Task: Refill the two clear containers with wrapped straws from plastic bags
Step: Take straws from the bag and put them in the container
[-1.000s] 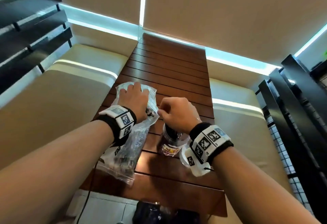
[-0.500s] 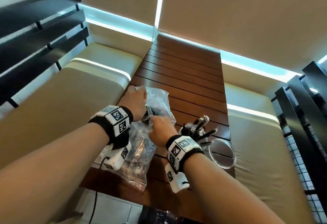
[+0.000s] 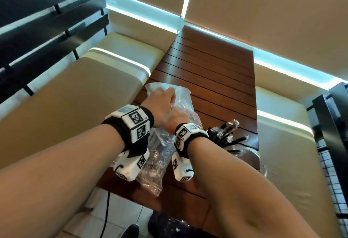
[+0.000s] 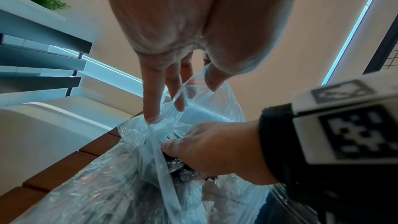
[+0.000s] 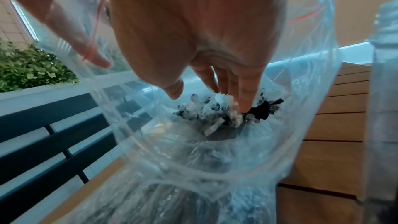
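Clear zip bag [image 3: 162,143] of wrapped straws [image 5: 226,113] lying on the slatted wooden desk [image 3: 212,79], its mouth raised and spread. Left hand [image 3: 160,109] holds the bag's upper rim, fingers [image 4: 155,91] hooked over the red-lined edge, thumb on the film: grip grasping the bag. Right hand [image 4: 215,149] is inside the mouth; its fingertips [image 5: 245,98] touch the straw ends, thumb apart, fingers bent but nothing yet enclosed: grip released. To the right on the desk stands a clear container [image 3: 250,155] with black straws protruding; its base is hidden behind the right forearm. Cushioned benches [image 3: 75,94] flank the desk.
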Motion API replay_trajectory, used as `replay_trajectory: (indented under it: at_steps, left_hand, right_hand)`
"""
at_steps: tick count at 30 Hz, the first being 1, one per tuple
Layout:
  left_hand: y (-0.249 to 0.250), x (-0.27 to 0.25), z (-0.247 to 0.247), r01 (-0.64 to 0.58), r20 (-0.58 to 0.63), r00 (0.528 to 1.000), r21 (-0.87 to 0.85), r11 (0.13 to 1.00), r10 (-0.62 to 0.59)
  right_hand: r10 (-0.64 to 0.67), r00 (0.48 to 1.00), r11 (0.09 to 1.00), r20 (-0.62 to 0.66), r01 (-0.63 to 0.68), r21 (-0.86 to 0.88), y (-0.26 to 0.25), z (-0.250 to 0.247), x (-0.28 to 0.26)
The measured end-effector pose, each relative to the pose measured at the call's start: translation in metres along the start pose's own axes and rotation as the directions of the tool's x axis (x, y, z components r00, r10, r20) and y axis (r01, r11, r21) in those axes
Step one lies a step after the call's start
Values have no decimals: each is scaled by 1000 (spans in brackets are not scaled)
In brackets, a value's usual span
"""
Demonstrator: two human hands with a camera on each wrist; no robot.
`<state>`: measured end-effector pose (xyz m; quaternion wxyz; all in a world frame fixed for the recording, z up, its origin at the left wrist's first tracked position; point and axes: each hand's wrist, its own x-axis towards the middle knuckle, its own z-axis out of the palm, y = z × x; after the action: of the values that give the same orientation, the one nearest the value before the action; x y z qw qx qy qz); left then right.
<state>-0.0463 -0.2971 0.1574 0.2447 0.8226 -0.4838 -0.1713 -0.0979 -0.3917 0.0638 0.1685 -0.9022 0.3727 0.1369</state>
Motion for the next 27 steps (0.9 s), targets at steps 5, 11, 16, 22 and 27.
replay_trajectory:
  at_steps: [5, 11, 16, 22, 27]
  left_hand:
    - [-3, 2, -2, -28, -12, 1000, -35, 999, 28]
    - [-7, 4, -1, -41, -34, 999, -33, 999, 40]
    - [-7, 5, -1, -53, -39, 998, -30, 998, 51]
    - [-11, 4, -3, -7, -20, 1000, -27, 1000, 7]
    - [-8, 7, -6, 29, 13, 1000, -46, 999, -28]
  right_hand:
    - [19, 999, 1000, -44, -18, 18, -1, 5, 16]
    - [1, 999, 1000, -36, -1, -7, -7, 11, 28]
    - [109, 991, 972, -77, -90, 218, -13, 12, 27]
    - [-12, 998, 996, 56, 7, 90, -9, 17, 39]
    - [-66, 998, 991, -22, 68, 114, -11, 9, 22]
